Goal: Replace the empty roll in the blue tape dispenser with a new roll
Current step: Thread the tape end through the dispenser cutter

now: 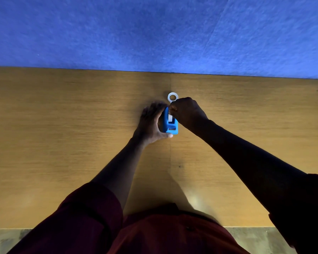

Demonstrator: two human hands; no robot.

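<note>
1. The left hand point(151, 121) is wrapped around the side of the blue tape dispenser point(170, 123), steadying it on the wooden table point(62, 125).
2. The right hand point(186, 112) is bunched over the dispenser's top, fingers pinched on a white roll point(170, 117) sitting in the cradle.
3. A white ring point(173, 97) lies just beyond; I cannot tell whether it is the spent core.
4. Seating or removing seems under way; which, I can't say.

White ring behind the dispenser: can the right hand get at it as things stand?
Probably yes. The ring lies bare on the table just beyond the right hand, though that hand is busy at the dispenser.
</note>
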